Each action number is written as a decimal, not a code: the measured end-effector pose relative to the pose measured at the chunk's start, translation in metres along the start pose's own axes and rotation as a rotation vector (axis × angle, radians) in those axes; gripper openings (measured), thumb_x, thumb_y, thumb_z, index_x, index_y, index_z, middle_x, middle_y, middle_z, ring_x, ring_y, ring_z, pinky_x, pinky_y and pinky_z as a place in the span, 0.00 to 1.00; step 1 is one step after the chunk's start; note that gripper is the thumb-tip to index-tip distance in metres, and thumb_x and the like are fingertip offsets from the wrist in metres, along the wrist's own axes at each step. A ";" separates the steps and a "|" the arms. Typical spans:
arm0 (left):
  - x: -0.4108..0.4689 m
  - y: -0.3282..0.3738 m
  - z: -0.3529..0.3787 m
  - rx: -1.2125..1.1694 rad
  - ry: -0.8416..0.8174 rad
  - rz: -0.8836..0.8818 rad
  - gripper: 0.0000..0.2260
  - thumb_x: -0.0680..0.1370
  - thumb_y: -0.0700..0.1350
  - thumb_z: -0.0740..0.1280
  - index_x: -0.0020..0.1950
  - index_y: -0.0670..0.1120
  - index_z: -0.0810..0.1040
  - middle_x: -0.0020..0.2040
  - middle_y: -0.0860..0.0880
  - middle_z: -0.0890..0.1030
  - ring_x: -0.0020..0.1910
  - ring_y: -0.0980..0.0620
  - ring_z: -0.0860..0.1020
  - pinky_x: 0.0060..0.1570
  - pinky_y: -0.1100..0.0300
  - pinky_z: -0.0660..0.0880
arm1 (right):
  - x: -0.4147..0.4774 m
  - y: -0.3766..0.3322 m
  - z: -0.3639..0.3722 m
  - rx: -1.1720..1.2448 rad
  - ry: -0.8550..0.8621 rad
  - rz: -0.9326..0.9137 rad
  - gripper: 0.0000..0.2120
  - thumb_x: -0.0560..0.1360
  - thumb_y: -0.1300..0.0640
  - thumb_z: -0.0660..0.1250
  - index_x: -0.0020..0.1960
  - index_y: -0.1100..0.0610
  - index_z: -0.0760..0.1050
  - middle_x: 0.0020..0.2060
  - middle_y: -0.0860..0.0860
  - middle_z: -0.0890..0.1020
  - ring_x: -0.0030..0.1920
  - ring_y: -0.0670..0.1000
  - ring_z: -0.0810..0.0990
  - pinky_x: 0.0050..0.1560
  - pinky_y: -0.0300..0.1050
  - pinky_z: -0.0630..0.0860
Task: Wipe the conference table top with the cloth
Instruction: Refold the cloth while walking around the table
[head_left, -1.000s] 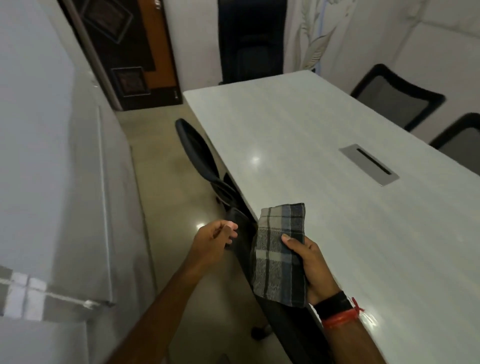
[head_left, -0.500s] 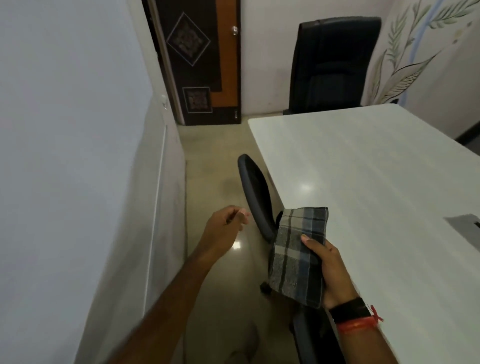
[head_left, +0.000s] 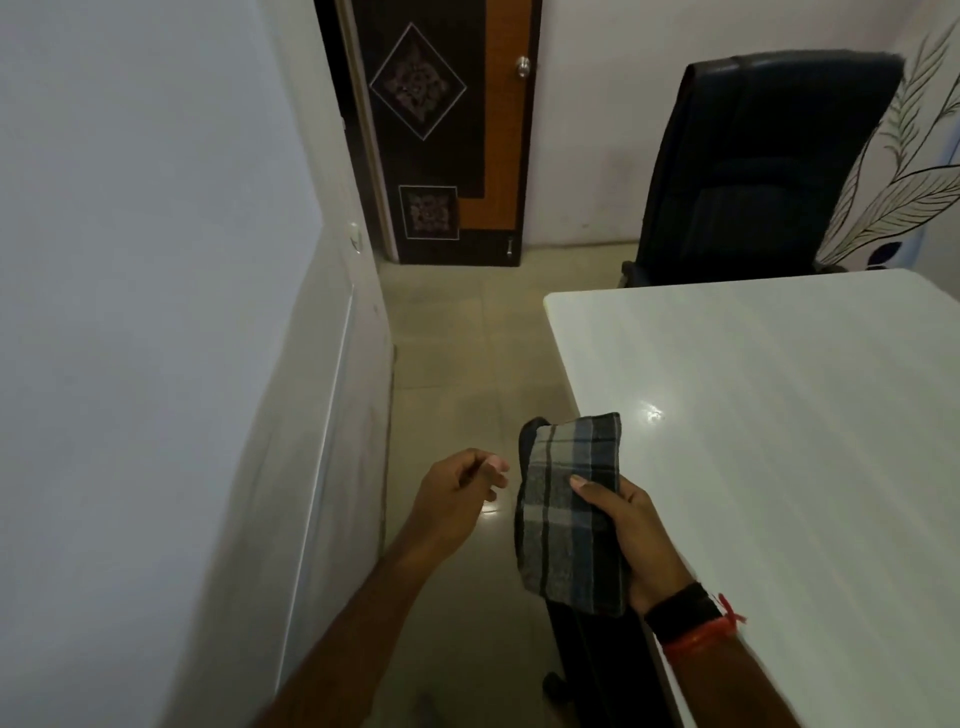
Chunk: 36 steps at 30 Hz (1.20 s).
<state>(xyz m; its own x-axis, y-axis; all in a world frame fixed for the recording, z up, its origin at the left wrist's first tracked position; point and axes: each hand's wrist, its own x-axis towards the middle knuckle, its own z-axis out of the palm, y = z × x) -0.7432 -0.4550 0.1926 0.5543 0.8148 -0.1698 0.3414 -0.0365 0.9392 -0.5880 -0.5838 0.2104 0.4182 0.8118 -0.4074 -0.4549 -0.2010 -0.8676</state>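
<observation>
- A pale, glossy tabletop (head_left: 779, 441) fills the right side of the room, faint lengthwise streaks in its surface and its far-left corner rounded.
- A spot of reflected light (head_left: 652, 414) gleams just inside its left edge.
- On the tiled floor (head_left: 457, 364), a high-backed black chair (head_left: 753, 166) stands at the tabletop's far edge; a second dark chair (head_left: 587, 654) stands against the left edge.

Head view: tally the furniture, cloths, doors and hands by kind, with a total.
chairs: 2, the high-back chair and the side chair partly behind the cloth
conference table: 1
cloth: 1
door: 1
hands: 2, left hand and right hand
total: 7
</observation>
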 end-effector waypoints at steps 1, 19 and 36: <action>0.021 0.001 -0.003 -0.008 -0.002 -0.001 0.10 0.83 0.47 0.61 0.52 0.46 0.82 0.45 0.52 0.84 0.38 0.64 0.80 0.37 0.73 0.73 | 0.018 -0.004 0.004 0.002 0.006 -0.003 0.20 0.73 0.54 0.70 0.64 0.56 0.79 0.56 0.57 0.86 0.55 0.58 0.85 0.52 0.54 0.81; 0.427 0.054 -0.089 -0.006 -0.195 0.045 0.11 0.83 0.49 0.61 0.54 0.46 0.82 0.47 0.51 0.85 0.41 0.61 0.81 0.37 0.74 0.72 | 0.358 -0.125 0.087 0.046 0.213 -0.094 0.14 0.79 0.56 0.66 0.64 0.54 0.77 0.53 0.52 0.87 0.51 0.54 0.87 0.43 0.46 0.83; 0.802 0.110 -0.037 0.114 -0.436 -0.019 0.11 0.83 0.48 0.62 0.54 0.46 0.82 0.47 0.50 0.85 0.43 0.57 0.82 0.37 0.75 0.73 | 0.676 -0.247 0.028 0.234 0.438 -0.047 0.14 0.78 0.59 0.69 0.63 0.56 0.79 0.54 0.56 0.87 0.52 0.56 0.86 0.49 0.52 0.82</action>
<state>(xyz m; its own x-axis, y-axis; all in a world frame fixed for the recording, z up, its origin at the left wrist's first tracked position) -0.2890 0.2155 0.1708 0.8068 0.4972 -0.3192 0.4224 -0.1075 0.9000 -0.2146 0.0300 0.1570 0.7106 0.5006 -0.4943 -0.5707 -0.0007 -0.8212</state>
